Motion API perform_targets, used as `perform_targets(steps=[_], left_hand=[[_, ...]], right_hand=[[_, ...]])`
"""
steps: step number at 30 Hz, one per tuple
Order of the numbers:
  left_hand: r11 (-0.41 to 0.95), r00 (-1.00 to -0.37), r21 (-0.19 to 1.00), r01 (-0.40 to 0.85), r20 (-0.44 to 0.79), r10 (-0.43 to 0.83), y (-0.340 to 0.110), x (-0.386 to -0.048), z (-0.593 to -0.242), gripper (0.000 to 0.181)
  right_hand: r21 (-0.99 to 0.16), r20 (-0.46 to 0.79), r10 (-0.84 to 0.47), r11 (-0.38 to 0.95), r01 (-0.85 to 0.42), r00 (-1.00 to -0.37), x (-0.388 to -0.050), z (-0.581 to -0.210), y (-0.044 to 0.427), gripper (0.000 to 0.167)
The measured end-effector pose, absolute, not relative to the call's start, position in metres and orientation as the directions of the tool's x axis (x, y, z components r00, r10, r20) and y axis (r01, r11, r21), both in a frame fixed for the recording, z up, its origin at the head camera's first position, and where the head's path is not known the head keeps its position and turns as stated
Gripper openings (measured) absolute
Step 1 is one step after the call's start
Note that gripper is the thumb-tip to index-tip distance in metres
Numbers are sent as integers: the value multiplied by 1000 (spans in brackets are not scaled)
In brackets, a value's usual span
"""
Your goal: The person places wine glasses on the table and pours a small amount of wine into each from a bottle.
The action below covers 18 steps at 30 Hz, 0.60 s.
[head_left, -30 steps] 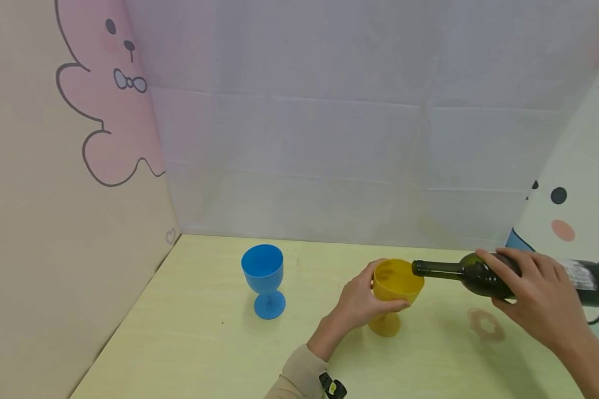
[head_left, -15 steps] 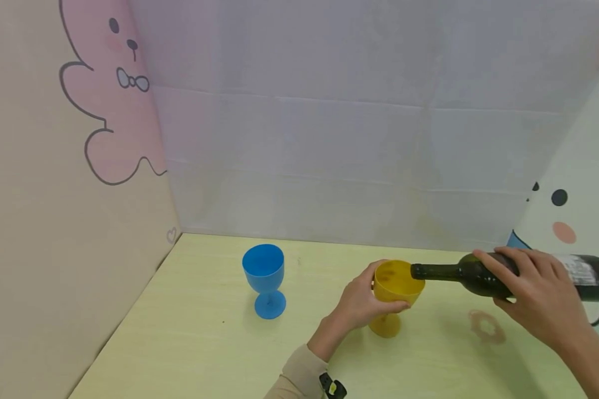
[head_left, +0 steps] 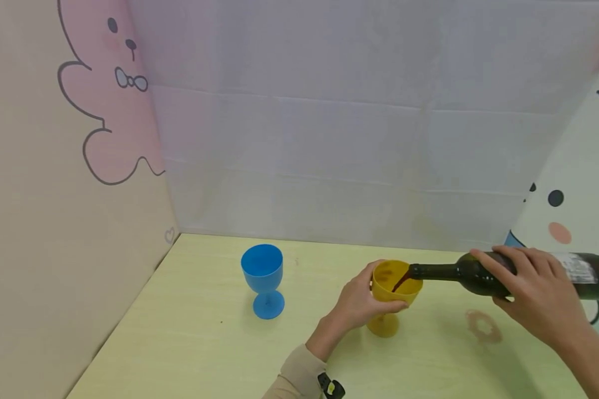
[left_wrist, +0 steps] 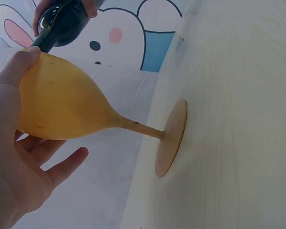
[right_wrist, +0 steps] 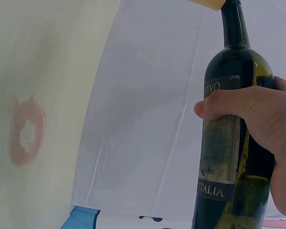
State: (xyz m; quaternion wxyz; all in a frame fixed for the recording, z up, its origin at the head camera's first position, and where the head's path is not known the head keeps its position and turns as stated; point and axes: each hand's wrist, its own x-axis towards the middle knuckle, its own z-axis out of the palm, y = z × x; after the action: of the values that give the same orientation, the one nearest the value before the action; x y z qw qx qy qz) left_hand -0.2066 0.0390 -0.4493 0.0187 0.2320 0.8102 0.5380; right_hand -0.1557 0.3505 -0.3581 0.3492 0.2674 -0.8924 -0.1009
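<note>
My left hand [head_left: 361, 299] grips the bowl of a yellow goblet [left_wrist: 66, 98] between thumb and fingers. The goblet's foot [left_wrist: 174, 138] rests on the table. My right hand [head_left: 539, 293] is wrapped round a dark green wine bottle [right_wrist: 221, 143], tipped almost level with its neck pointing left. The bottle's mouth is at the goblet's right rim, and a thin stream of dark red liquid [head_left: 401, 281] runs from it into the bowl. How full the goblet is, I cannot tell. A blue goblet [head_left: 263, 277] stands upright to the left, apart from both hands.
A reddish wet ring [right_wrist: 27, 133] marks the pale wooden table [head_left: 179, 343] below the bottle. Behind the table is a whitish sheet wall [head_left: 299, 138]. Side walls with cartoon animals stand left and right.
Red liquid now flows from the bottle into the yellow goblet; no stream showed before. The bottle's base has risen slightly. The left hand and both goblets have stayed in place.
</note>
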Motion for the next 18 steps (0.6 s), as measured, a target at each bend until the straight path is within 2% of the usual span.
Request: perform_targets(steps=[18], left_hand=[[315,-894,883,348,211,395,39,-207,-449,80]], right_hand=[[351,571,-529,849,-396,-628,-155,-360,349,130]])
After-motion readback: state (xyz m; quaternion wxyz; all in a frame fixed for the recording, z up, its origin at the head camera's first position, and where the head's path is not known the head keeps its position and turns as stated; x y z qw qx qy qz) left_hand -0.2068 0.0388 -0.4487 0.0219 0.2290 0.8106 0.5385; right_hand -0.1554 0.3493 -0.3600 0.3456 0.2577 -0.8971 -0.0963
